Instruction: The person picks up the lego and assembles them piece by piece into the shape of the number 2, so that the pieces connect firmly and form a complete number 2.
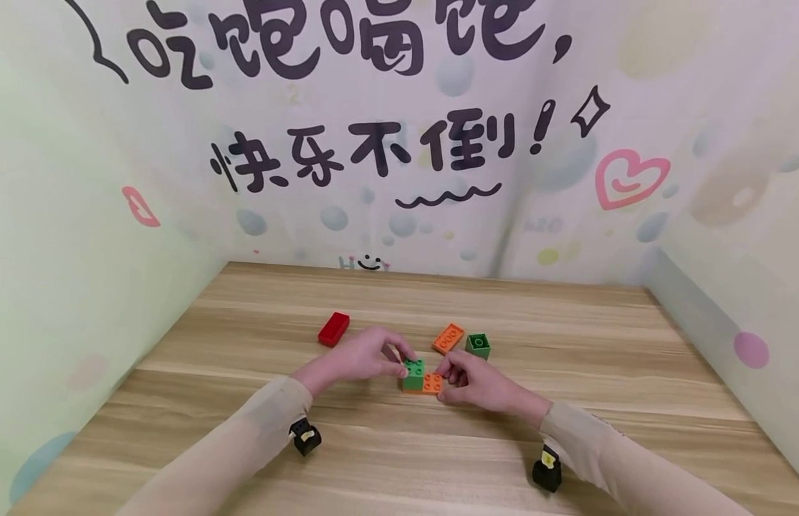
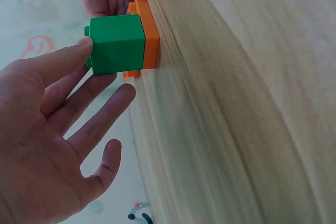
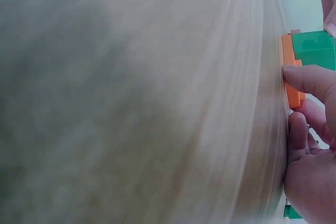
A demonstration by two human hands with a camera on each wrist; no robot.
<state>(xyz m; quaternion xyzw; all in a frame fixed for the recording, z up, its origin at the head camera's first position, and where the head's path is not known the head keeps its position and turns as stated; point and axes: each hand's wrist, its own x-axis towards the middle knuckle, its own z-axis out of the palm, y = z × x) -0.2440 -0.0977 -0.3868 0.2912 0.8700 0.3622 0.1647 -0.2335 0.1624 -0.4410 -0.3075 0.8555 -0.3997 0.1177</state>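
A green toy brick [image 1: 413, 373] stands on the left part of a flat orange brick [image 1: 433, 384], whose bare studs show at the right. My left hand [image 1: 372, 354] has its thumb and index finger at the green brick's upper edges, pinching it near the studs; in the left wrist view the other fingers spread out loosely. With thumb and fingers, my right hand [image 1: 478, 382] pinches the right end of the orange brick. The orange brick lies along the wooden tabletop in the left wrist view. Part of its far side is hidden by the green brick.
Behind the right hand, a second orange brick [image 1: 448, 338] lies with its hollow side up, beside another green brick [image 1: 478, 345], also hollow side up. A red brick [image 1: 334, 329] lies beyond the left hand. Printed cloth walls [image 1: 373, 229] border the wooden table [image 1: 244, 344].
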